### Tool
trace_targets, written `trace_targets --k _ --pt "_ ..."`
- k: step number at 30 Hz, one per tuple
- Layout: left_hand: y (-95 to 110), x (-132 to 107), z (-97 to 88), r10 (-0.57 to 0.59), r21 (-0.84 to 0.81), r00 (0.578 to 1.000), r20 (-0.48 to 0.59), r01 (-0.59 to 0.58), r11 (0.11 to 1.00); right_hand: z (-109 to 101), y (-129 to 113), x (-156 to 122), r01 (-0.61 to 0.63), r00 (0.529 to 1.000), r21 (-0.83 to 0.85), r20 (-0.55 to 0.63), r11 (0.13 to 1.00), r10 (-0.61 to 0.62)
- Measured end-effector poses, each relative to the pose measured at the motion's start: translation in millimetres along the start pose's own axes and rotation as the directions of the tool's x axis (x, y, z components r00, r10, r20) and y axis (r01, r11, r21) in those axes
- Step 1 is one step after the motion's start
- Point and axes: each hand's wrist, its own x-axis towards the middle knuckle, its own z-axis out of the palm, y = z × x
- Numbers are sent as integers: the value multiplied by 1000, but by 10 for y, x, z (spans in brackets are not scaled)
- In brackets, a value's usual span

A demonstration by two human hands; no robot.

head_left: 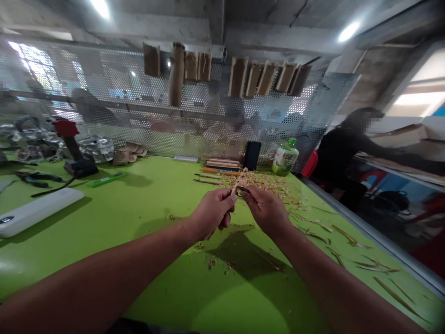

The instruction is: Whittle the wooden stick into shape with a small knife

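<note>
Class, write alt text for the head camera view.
The left hand holds a pale wooden stick while the right hand presses a small dark blade against it, above wood shavings scattered on a green workbench. A person in black is at right.

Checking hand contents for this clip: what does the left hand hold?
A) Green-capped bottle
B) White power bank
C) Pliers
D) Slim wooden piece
D. The left hand pinches the slim wooden piece in its fingers, while the right hand brings a dark blade against it.
</note>
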Motion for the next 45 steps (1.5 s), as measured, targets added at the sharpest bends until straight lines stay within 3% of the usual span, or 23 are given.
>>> trace_targets --k 8,12,19,23,32,39,45 --pt "-40 32 -7 2 50 1000 -7 -1 999 -17 -50 -2 -30 999 -125 10 992 31" --pt "-1 23 -13 60 127 998 -14 -57 990 -6 -60 6 -19 1000 -161 15 987 22" --pt "-61 80 -70 111 259 994 -7 -105 960 33 -31 37 -18 996 -66 85 998 23" --pt "-99 98 -70 112 255 994 9 -110 961 53 -1 48 6 995 101 101 995 -16" --pt "-66 73 -61 109 270 994 27 -112 956 103 29 47 -65 988 381 157 922 4" --pt "-80 73 -44 77 252 996 39 -84 964 93 90 58 -151 957 511 292 846 -5" --pt "-56 49 -42 61 192 998 33 -66 979 65 143 63 -61 977 520 207 852 -56"
